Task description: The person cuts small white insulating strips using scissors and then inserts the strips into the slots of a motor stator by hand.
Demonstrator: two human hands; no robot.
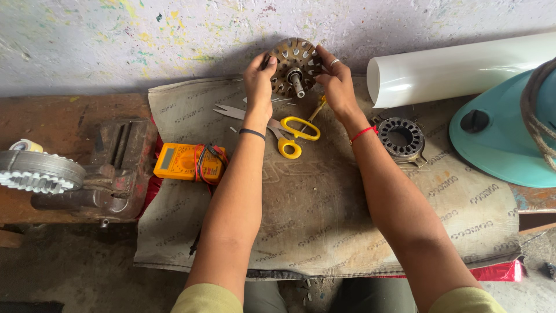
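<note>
A round metal motor core (294, 68) with slots around its rim and a short shaft at its centre stands tilted against the paint-flecked wall. My left hand (259, 81) grips its left edge. On its right edge is my right hand (337, 82), which wears a ring and a red wrist thread. Both forearms stretch over a grey printed sack cloth (324, 203). Yellow-handled scissors (286, 128) lie on the cloth just below the core, between my wrists.
A yellow multimeter (184, 162) with red and black leads lies left of my left arm. A bench vise (98, 174) and a toothed wheel (36, 173) sit far left. A dark ring-shaped motor part (402, 138), a white rolled sheet (457, 69) and a teal housing (509, 136) are at right.
</note>
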